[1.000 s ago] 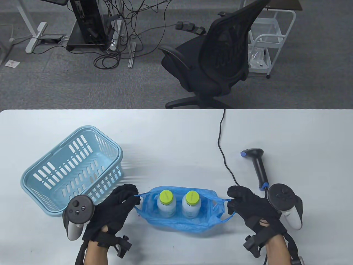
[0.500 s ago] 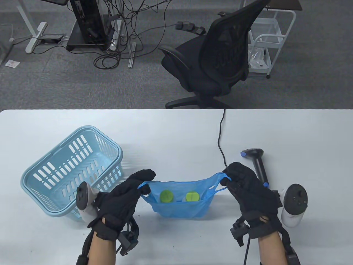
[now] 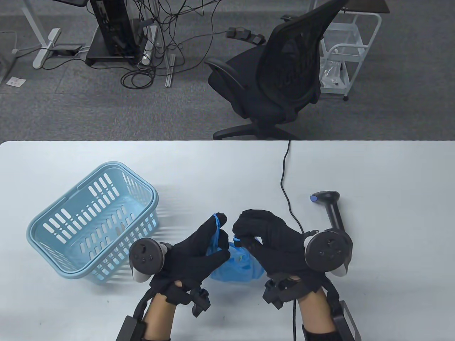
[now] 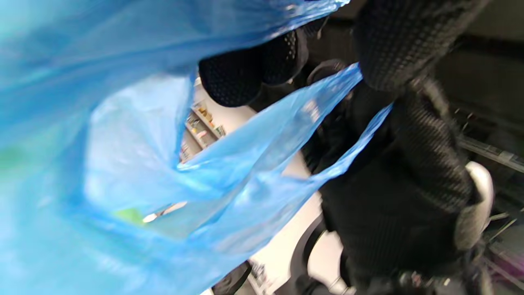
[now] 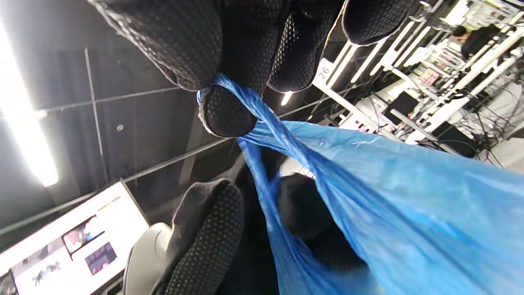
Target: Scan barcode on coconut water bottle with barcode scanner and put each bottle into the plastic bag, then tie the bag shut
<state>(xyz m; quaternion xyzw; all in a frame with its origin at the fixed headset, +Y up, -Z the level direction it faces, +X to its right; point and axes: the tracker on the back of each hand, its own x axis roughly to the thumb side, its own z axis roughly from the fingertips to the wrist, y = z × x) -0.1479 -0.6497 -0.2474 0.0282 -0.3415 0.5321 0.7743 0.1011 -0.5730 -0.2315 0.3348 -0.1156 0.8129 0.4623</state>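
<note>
Pinching plastic bag [image 3: 236, 268] handles, left hand [image 3: 199, 248], right hand [image 3: 270, 245], bottles hidden, perhaps inside.

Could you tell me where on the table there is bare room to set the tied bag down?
Bare tabletop lies between the basket and the scanner cable, beyond the hands, and along the table's far edge. It is crowded by the scanner beside the right hand.

Blue plastic bag [image 3: 237, 265], pale blue slotted basket [image 3: 93, 222] (white slits), black scanner [image 3: 331, 209]
</note>
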